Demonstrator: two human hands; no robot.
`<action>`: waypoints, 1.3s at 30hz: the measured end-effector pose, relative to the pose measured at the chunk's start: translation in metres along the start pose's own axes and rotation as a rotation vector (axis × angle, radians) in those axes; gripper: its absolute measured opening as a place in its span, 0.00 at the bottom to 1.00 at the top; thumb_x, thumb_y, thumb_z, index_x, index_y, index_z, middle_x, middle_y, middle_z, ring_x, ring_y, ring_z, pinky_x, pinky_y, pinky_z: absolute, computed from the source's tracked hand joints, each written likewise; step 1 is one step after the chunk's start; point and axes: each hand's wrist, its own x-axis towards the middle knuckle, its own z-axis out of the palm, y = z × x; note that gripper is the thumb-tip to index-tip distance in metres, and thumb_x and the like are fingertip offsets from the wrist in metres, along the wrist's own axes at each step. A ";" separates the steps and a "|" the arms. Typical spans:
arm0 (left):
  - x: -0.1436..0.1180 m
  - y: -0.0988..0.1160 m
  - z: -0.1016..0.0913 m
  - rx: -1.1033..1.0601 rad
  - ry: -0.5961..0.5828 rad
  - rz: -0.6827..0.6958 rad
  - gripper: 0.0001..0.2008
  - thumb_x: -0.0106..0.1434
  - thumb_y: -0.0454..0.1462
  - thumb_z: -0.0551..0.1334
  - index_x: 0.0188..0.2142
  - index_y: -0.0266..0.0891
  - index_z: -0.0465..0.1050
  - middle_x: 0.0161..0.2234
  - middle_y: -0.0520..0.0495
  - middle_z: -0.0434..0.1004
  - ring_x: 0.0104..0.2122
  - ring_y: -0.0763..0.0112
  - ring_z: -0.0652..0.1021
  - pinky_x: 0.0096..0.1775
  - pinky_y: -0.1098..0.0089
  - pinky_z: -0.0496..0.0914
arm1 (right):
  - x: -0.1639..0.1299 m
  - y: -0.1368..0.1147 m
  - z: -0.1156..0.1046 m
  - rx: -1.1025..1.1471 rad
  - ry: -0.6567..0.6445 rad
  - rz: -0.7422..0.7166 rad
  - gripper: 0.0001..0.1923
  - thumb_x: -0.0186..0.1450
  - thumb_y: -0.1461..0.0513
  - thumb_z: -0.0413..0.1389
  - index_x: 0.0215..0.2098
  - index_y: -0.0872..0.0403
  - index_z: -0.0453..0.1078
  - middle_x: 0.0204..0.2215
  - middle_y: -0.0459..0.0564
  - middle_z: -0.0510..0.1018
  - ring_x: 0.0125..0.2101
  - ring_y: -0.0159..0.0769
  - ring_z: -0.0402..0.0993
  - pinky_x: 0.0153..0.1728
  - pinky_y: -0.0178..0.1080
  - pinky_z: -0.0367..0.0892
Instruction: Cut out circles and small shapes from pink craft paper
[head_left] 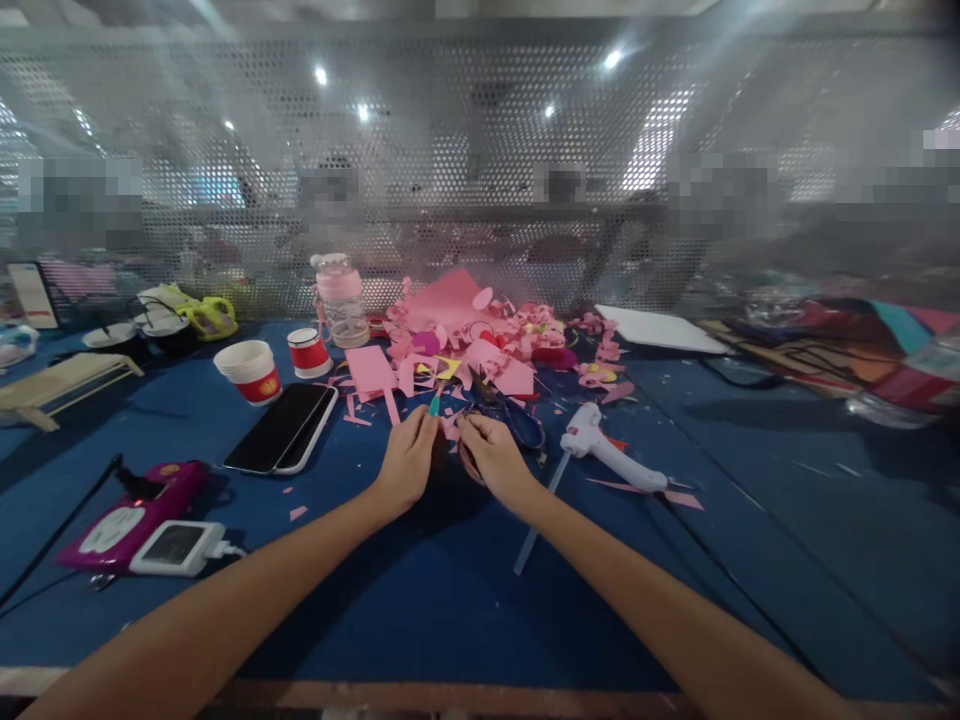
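Both bare forearms reach in from the near edge of the blue surface point(420, 620), which ends in a pale strip at the bottom of the view. At mid-surface the left hand point(409, 462) and the right hand point(491, 458) meet, fingertips pinched together on a small pink paper piece point(452, 428) held between them; a thin green-tipped stick point(435, 404) rises just above the left hand's grip. Dark-handled scissors point(517, 412) lie touching the right hand's far side. Just beyond sits a heap of pink paper scraps point(480, 335), with loose bits scattered around it. As for containers, a red-and-white paper cup point(250, 371) stands open and tilted a little, its inside pale and seemingly bare, a smaller red-banded cup point(308, 352) stands beside it, and a clear bottle with a pink lid point(341, 298) stands behind them; what the latter two hold cannot be told. Two phones point(282, 428) lie stacked near the left hand, a magenta device point(131, 515) and a white charger point(177, 548) nearer the left edge. A white glue gun point(607, 455) lies right of the right hand, with a clear glue stick point(538, 520) angled toward the near edge. Between the forearms and to the far right the blue cloth lies open. A perforated metal screen point(480, 150) closes the far side.
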 end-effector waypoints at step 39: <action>-0.010 0.004 0.003 0.118 0.110 0.213 0.17 0.65 0.43 0.44 0.29 0.36 0.65 0.22 0.52 0.67 0.21 0.76 0.66 0.25 0.74 0.60 | -0.011 -0.001 0.010 -0.180 0.054 -0.215 0.16 0.63 0.50 0.44 0.24 0.52 0.53 0.17 0.40 0.57 0.18 0.29 0.55 0.21 0.33 0.55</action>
